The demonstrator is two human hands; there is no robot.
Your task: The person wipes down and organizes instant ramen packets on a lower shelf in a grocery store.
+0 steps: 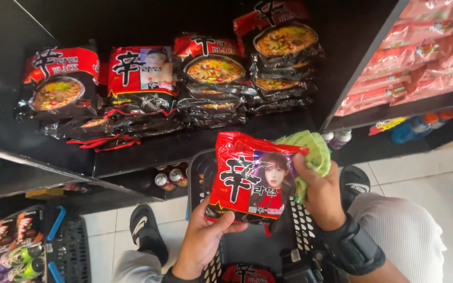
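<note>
Both hands are holding a red noodle packet [251, 182] above a black basket [205, 167]: left hand [204, 238] gripping its bottom edge, right hand [321, 194] pinching its side together with a green cloth [310, 152]. It looks light, crinkly and slippery, contents brittle; edges suit holding.

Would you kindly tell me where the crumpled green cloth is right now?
In the head view, the crumpled green cloth sits right of centre in the right hand, pressed against the red noodle packet, above the dark plastic basket.
</note>
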